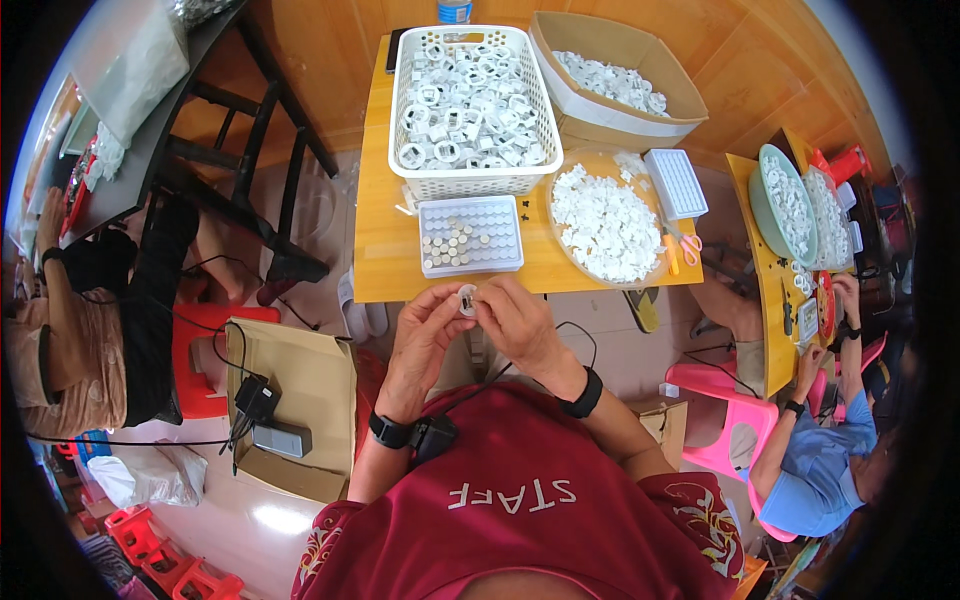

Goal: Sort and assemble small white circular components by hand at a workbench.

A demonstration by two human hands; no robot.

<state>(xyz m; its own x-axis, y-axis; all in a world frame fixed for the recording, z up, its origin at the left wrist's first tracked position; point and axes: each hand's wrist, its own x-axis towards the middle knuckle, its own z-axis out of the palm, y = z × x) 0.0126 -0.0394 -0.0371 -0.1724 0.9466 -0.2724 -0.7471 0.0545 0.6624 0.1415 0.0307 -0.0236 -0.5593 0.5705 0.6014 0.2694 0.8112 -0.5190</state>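
Between my fingertips, just off the table's near edge, is a small white ring-shaped plastic part (467, 300). My left hand (425, 330) pinches it from the left, and my right hand (522, 325) closes on its right side. Beyond the hands a white plastic tray (500, 262) lies on the wooden table (385, 265), with several small round coin-like pieces (455, 245) in it, mostly to the left. To its right sits a round tray (655, 270) heaped with small white plastic pieces (605, 225).
A white slotted basket (480, 183) full of white ring parts stands behind the tray, beside a cardboard box (625, 125) of similar parts. Scissors (690, 245) and a white-blue tray (676, 183) are at right. Co-workers sit at both sides. An open carton (300, 400) lies on the floor.
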